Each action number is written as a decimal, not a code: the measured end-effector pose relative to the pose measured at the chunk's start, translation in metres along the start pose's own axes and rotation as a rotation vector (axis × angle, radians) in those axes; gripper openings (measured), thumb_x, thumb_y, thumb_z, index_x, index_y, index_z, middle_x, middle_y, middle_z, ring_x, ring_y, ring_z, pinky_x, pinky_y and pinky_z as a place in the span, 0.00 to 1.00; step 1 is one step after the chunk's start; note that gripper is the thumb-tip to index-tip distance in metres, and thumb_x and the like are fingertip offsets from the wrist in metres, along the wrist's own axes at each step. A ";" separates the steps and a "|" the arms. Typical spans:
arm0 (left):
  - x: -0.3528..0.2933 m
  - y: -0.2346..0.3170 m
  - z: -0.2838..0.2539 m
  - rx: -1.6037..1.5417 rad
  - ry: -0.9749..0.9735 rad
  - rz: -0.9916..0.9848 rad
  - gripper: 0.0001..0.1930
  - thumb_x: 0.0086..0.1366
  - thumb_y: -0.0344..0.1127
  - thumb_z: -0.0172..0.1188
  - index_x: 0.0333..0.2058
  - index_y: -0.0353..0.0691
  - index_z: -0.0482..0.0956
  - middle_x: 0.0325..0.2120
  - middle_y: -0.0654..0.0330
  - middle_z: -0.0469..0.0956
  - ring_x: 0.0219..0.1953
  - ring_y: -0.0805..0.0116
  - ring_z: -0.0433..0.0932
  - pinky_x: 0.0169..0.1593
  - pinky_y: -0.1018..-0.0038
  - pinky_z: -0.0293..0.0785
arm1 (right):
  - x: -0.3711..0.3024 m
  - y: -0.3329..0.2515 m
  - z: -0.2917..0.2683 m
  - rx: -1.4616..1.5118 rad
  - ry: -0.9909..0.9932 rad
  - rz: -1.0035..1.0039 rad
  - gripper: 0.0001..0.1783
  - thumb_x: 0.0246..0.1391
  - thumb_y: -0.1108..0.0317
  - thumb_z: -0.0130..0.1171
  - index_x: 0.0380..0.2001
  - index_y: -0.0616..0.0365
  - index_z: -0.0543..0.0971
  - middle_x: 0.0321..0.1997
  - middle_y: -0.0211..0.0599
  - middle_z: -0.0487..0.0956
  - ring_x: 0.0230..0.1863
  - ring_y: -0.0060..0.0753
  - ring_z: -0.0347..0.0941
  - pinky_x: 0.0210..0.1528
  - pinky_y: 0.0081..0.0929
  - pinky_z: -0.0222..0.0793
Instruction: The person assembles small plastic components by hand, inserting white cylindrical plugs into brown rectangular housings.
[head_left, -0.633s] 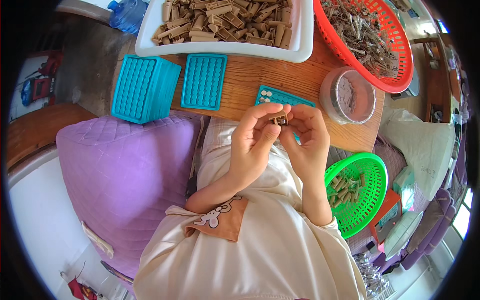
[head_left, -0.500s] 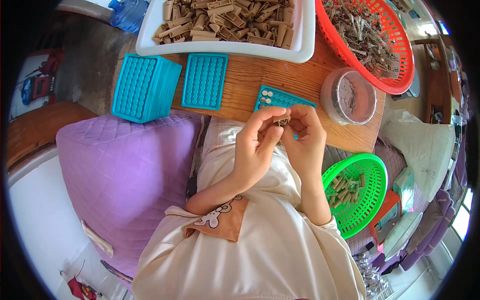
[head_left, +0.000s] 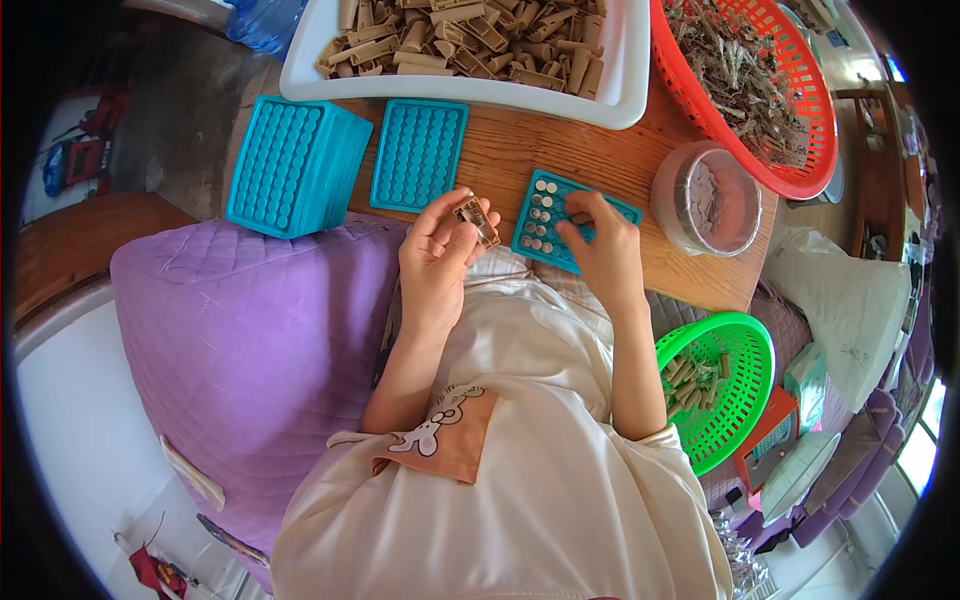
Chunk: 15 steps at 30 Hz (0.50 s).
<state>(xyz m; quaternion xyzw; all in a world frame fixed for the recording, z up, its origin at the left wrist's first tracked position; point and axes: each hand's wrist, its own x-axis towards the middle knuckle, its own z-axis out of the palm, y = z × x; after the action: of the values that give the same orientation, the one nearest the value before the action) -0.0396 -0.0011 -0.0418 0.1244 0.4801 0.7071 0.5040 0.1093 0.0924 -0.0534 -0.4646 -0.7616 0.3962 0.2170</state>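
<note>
Between the thumb and fingers of my left hand [head_left: 440, 245] is a small brown plastic casing [head_left: 476, 221], its hollow side turned up with something metallic inside. My right hand [head_left: 606, 245] reaches over a teal tray [head_left: 556, 262] of round pockets. Thumb and index finger come together there, and whatever lies between them is too small to make out. Silver button-like discs [head_left: 541, 200] sit in the tray's left rows; the hand hides part of the right side.
A white tub [head_left: 460, 98] of brown casings stands at the back. To the left are a stack of teal trays [head_left: 285, 165] and a single teal tray [head_left: 420, 150]. On the right are a red basket [head_left: 822, 150] of scraps, a clear round container [head_left: 745, 215] and a green basket [head_left: 745, 400] holding casings.
My hands have separated. The left moved left with the brown casing, now turned to show its inside; the right let go of it and moved onto the disc tray, now more visible.
</note>
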 end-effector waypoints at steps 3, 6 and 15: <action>-0.001 0.001 -0.004 -0.042 -0.012 -0.025 0.17 0.55 0.28 0.51 0.44 0.35 0.63 0.37 0.53 0.70 0.38 0.63 0.72 0.41 0.72 0.71 | -0.007 -0.007 0.002 -0.099 -0.052 -0.074 0.15 0.34 0.76 0.58 0.30 0.61 0.69 0.25 0.38 0.73 0.29 0.33 0.70 0.31 0.25 0.66; -0.002 -0.001 -0.004 -0.067 -0.028 -0.080 0.18 0.54 0.28 0.51 0.45 0.36 0.62 0.37 0.55 0.70 0.38 0.64 0.72 0.39 0.74 0.71 | -0.015 -0.012 0.004 -0.296 -0.087 -0.166 0.15 0.33 0.76 0.58 0.30 0.59 0.70 0.24 0.36 0.73 0.30 0.34 0.70 0.31 0.26 0.65; -0.008 -0.001 -0.001 -0.048 -0.169 -0.201 0.21 0.53 0.29 0.53 0.47 0.35 0.61 0.36 0.55 0.71 0.35 0.66 0.73 0.38 0.74 0.73 | -0.023 -0.042 0.000 0.172 0.239 -0.209 0.08 0.35 0.79 0.56 0.24 0.58 0.72 0.24 0.34 0.75 0.23 0.33 0.72 0.24 0.23 0.68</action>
<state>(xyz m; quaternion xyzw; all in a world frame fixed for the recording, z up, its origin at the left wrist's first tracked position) -0.0356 -0.0084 -0.0410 0.1229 0.4290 0.6512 0.6138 0.0978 0.0616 -0.0185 -0.4063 -0.7380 0.3770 0.3849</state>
